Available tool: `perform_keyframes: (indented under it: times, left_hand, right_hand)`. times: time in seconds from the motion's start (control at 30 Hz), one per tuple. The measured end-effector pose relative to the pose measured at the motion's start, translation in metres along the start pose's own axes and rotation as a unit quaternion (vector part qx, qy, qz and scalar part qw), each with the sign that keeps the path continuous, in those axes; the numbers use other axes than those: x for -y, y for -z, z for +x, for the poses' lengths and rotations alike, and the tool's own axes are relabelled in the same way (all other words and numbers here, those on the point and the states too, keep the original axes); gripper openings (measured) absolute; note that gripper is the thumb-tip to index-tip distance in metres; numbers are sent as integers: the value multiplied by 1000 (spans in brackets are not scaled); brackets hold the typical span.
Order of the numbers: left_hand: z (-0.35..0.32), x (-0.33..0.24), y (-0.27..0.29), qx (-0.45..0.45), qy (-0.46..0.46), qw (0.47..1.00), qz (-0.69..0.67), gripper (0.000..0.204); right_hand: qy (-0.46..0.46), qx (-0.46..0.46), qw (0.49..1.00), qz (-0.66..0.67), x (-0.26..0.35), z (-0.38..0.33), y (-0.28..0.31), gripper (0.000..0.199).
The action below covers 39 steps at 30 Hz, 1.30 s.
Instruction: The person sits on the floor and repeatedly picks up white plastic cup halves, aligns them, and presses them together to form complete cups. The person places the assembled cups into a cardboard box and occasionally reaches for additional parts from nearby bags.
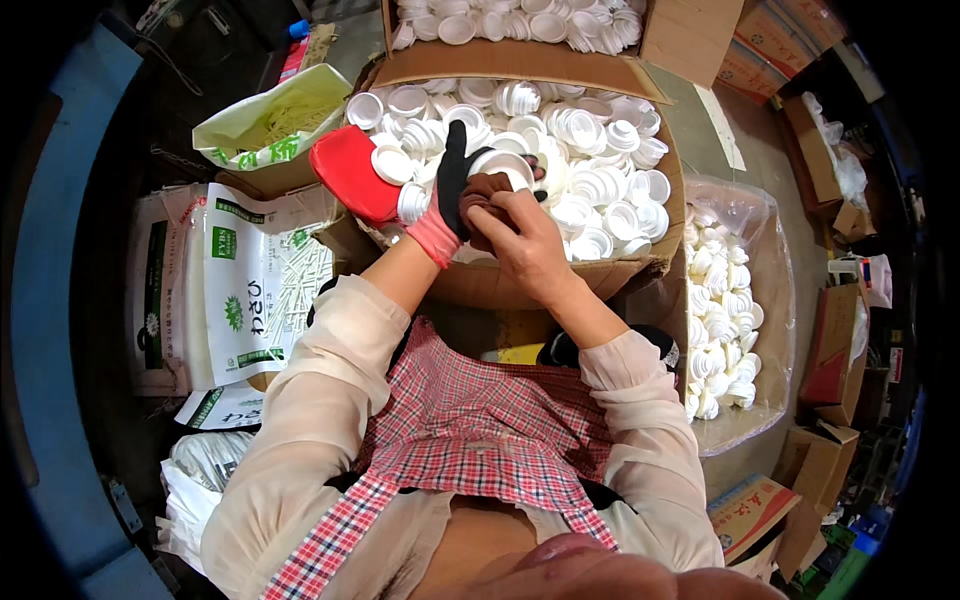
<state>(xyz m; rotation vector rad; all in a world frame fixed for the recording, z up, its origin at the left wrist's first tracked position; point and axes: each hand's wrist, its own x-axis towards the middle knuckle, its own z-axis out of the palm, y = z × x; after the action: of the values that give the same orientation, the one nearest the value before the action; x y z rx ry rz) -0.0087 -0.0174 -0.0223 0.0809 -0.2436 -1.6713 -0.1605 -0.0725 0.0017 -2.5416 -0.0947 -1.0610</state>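
Note:
My left hand [455, 185], in a black and pink glove, grips a round white plastic lid or shallow cup [503, 164]; its fingertips show past the far edge. My bare right hand [530, 240] pinches a crumpled brown cloth [483, 200] against the near side of the white piece. The cloth hides part of it and part of the glove. Both hands are above an open cardboard box [610, 272] heaped with similar white round pieces [598, 188]. A red shiny pouch or folded sheet [355, 174] lies on the box's left edge, next to my left wrist.
Another carton of white pieces [520, 22] stands behind. At the right, a plastic-lined box [760, 300] holds small white knobbed pieces. Leftward are a bag of pale green strips [270, 120] and a printed sack [240, 290] with white sticks. Cardboard boxes [755, 515] line the right side.

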Motion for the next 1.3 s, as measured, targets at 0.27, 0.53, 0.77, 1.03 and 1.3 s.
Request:
perform_keyframes:
  times: [0.27,0.53,0.77,1.03,1.3]
  left_hand:
    - [13,31,-10,-201,-213,936,197,66]
    - [23,32,-7,-82,-69,986,129,66]
    - [34,44,12,-121,-339,772,524,24]
    - [47,50,17,-50,-226,730,643,35]
    - [50,-37,54,-332,-182,483,790,47]
  right_hand:
    - [-87,-73,984,-134,-12,15,8,36]
    - [-34,-64,997,24,-6,10,20,34]
    - [-228,-73,957,-161,-25,0,29,34]
    - [-206,-10,960,189,-35,-8,42,28]
    - [-265,191,945,32,-48,-34,58,17]
